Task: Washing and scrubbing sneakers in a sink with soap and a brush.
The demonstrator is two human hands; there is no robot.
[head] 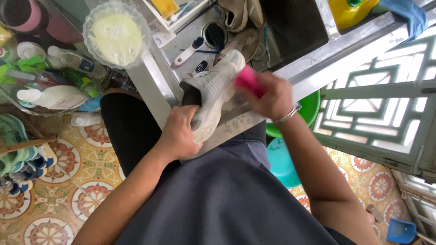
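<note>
A white sneaker (213, 86) lies on its side on the edge of a metal table (299, 59), toe pointing away from me. My left hand (179, 131) grips its heel end, thumb near the dark opening. My right hand (268, 97), blurred by motion, holds a pink brush or sponge (249, 80) against the sneaker's side near the toe. A metal bracelet (288, 115) circles my right wrist.
A clear bowl of pale cream (116, 34) sits at the table's left end. Brushes (188, 51) and a round tin (215, 35) lie farther back. Bottles (50, 95) fill a basket at left. Green (311, 111) and teal (281, 161) basins stand under the table on patterned tiles.
</note>
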